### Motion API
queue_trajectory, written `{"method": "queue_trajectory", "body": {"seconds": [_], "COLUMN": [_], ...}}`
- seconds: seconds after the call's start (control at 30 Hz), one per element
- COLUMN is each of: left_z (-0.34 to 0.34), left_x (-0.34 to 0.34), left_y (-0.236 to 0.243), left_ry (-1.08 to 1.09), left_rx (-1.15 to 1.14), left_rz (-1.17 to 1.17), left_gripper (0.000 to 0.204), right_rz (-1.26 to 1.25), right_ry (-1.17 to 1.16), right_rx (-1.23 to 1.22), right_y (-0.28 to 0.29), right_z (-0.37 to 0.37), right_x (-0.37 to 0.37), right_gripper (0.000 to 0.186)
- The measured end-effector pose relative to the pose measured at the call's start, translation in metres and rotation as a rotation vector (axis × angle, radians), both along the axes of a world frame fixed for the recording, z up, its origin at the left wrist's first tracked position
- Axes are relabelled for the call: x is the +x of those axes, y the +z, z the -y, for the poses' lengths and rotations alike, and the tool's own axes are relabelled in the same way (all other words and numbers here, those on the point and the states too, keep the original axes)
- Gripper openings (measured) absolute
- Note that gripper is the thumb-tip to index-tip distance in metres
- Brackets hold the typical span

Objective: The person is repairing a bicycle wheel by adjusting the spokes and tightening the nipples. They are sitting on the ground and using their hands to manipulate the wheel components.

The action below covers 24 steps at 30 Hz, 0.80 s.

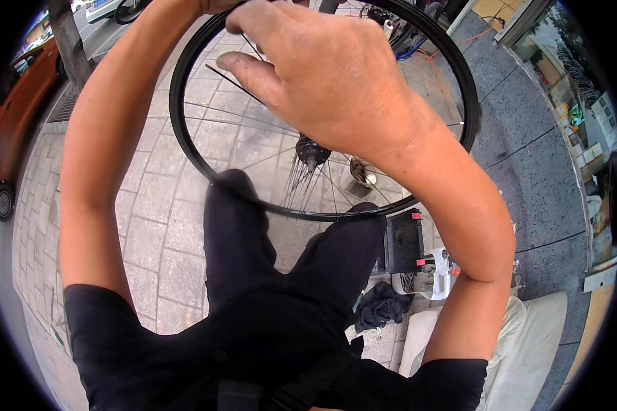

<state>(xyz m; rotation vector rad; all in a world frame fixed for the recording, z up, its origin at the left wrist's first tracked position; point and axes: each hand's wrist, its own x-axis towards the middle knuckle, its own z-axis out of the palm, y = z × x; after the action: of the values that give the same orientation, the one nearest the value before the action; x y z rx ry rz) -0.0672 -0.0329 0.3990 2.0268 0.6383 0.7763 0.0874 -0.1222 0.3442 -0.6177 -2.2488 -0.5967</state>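
A spoked wheel with a black rim point(467, 103) rests with its near edge across my knees. Its black hub point(312, 152) has several thin spokes hanging loosely below it. Over the upper part of the wheel is my right hand point(322, 75), with thumb and forefinger curved and a gap between their tips; its other fingers are hidden. One dark spoke point(235, 84) slants out from behind that hand, its outer end short of the rim. At the top edge, my left hand point(216, 5) is beside the far left rim, mostly cut off, fingers out of sight.
A black case with red latches point(406, 240) lies open by my right knee, near a white container point(434, 274) and a dark cloth point(382, 305). A pale cushion point(531, 335) is at the right. Bicycles point(418, 34) stand ahead; an orange car point(20, 109) is at left.
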Motion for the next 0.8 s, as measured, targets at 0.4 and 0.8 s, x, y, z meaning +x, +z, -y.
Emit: {"method": "queue_trajectory", "body": {"seconds": [0.4, 0.8], "left_z": [-0.012, -0.015], "left_x": [-0.013, -0.016], "left_y": [-0.001, 0.000], "left_ry": [0.100, 0.104], "left_rx": [0.221, 0.172], "left_rz": [-0.111, -0.137], "left_gripper": [0.067, 0.069], "right_rz": [0.660, -0.154], "right_ry": [-0.243, -0.191], "right_rx": [-0.651, -0.445], "right_y": [-0.102, -0.114], "right_z": [-0.039, -0.011], "right_x": [0.002, 0.054], "right_gripper": [0.018, 0.016]}}
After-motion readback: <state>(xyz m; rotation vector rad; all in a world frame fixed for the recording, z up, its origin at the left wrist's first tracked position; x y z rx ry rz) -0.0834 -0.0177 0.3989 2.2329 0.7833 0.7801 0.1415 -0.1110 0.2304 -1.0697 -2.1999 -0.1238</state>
